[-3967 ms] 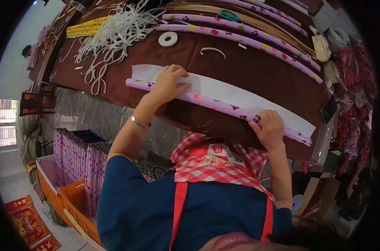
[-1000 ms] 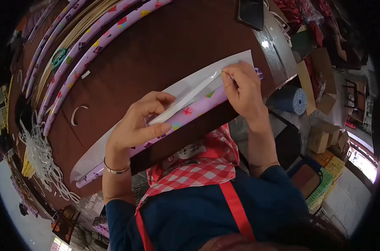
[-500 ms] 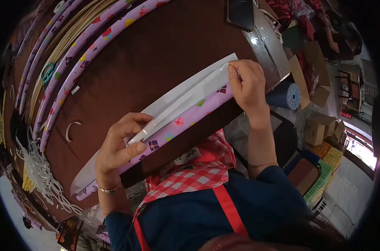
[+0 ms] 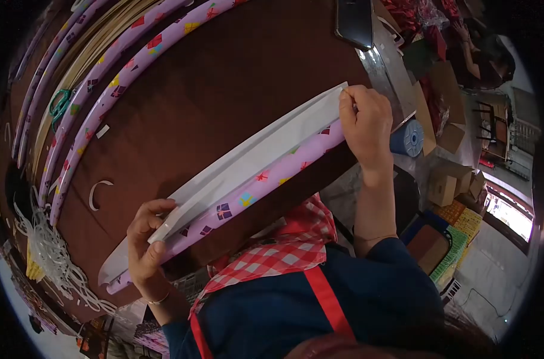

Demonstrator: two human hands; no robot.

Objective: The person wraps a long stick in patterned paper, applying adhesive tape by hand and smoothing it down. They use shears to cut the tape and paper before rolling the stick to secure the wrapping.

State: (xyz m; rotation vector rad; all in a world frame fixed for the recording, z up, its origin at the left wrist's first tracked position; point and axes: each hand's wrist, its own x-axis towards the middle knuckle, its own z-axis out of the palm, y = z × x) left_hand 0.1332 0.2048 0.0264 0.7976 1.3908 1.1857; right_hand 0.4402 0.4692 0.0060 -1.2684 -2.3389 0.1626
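Note:
A long sheet of purple wrapping paper [image 4: 266, 178] printed with coloured gift boxes lies slantwise across the table before me. Its white back shows along a narrow lengthwise fold. My right hand [image 4: 367, 128] pinches the upper right end of the fold between thumb and bent fingers. Toward the lower left, my left hand [image 4: 147, 236] has its fingers curved around the folded edge, the thumb on the near side. The paper's lower left end extends past the left hand onto the table.
Rolled wrapping paper [image 4: 113, 90] lies at the left with green-handled scissors [image 4: 60, 103]. Nearby are a tangle of white strips [image 4: 62, 260] and a curved white strip [image 4: 93, 194]. A phone [image 4: 354, 24] rests at the back right. Cardboard boxes [image 4: 448, 179] and another person stand beyond.
My left hand has slid down and left along the fold. My right hand, still pinching its end, has shifted slightly right. The white fold looks flatter and longer between the hands.

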